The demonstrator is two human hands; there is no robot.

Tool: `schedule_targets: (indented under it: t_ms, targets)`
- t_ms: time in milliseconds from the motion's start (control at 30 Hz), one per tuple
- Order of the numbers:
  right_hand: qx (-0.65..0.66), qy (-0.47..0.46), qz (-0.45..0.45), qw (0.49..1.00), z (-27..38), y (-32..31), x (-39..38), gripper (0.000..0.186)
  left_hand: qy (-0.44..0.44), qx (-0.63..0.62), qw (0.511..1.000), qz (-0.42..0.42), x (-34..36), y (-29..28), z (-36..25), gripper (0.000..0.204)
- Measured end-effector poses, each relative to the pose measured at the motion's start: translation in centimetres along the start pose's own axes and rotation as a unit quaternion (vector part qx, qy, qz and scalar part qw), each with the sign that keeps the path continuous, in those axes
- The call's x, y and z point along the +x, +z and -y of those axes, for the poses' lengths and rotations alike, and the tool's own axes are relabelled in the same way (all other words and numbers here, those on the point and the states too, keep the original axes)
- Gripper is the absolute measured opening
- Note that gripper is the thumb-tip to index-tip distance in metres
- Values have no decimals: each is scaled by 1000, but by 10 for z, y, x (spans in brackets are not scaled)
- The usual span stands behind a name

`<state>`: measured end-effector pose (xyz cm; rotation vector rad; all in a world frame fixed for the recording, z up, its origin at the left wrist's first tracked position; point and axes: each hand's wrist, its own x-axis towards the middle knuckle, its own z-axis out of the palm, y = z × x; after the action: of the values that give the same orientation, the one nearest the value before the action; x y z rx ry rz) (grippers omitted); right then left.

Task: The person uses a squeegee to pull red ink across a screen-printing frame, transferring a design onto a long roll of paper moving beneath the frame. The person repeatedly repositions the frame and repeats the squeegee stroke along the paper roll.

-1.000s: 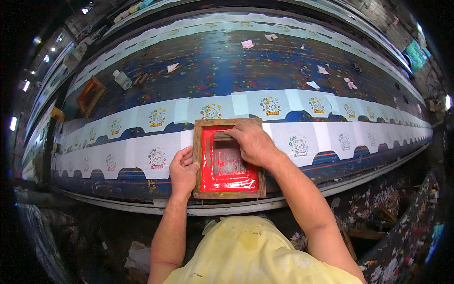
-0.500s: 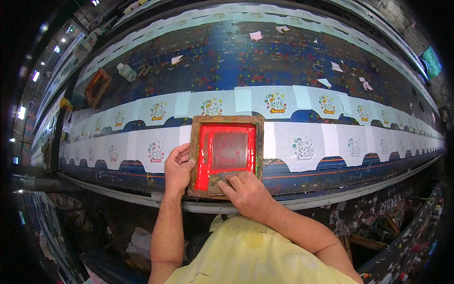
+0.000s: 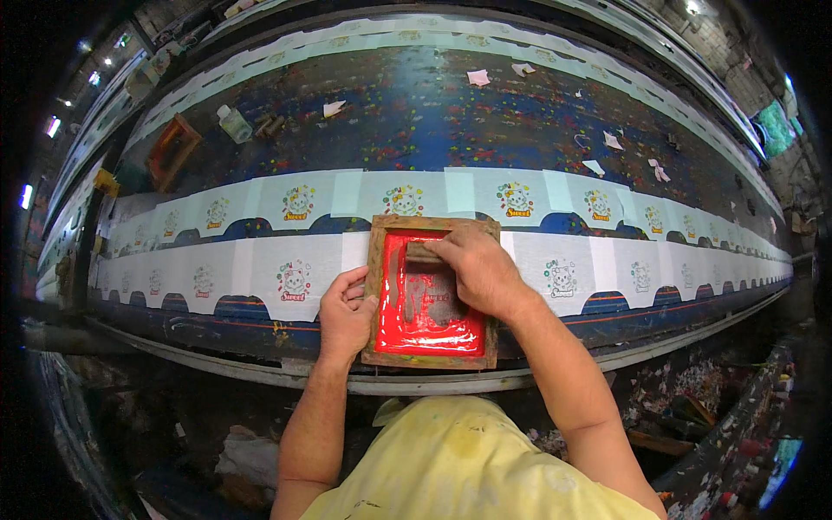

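Head view: rectangular brown wooden screen frame (image 3: 379,277) lies at the centre of the picture, on the nearer row of white cloth pieces (image 3: 238,269) along the front edge of a long dark blue, colour-speckled table (image 3: 407,130). Glossy red ink (image 3: 433,343) spreads inside the frame, with a bright band along its lower side.

Right hand (image 3: 482,270) reaches in over the frame's upper right, thumb and fingers pinching a flat grey-brown squeegee (image 3: 420,255) near the frame's upper inner edge. Left hand (image 3: 345,314) rests against the frame's left rail, fingers bent; whether it grips the rail, I cannot tell.

Cloth pieces on both sides of the frame bear a printed cartoon animal. Behind them, across the middle of the picture, runs a second row of pale bluish cloth pieces (image 3: 334,195) with multicoloured prints. At upper left stand a translucent whitish plastic bottle (image 3: 234,125) and a tilted orange-brown wooden frame (image 3: 174,149). Small pale pink scraps (image 3: 478,78) lie at upper right.
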<state>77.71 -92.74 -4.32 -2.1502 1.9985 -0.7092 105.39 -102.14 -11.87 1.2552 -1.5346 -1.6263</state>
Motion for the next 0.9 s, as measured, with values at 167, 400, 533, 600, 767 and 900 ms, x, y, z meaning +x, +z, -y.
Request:
schedule_targets:
  t_ms: [167,400,533,600,767,900]
  targets:
    - [-9,-16,27,999,42,10,-43,62,6,1,1000,14,-1,-1,-5,58]
    - [5,8,33,999,102,12,-91,68,81,6,996,19,-5,2,5,56]
    - [16,27,41,999,115,12,-106,57,139,21,990,16,-9,5,21,57]
    - [42,32,41,998,116,12,-113,47,185,81,979,15,-13,3,26,60]
    - [89,88,-94,988,104,4,-144,50,228,115,967,0,-13,2,24,58]
    - [149,205,-194,948,86,6,-181,50,221,77,972,-7,-19,13,15,51]
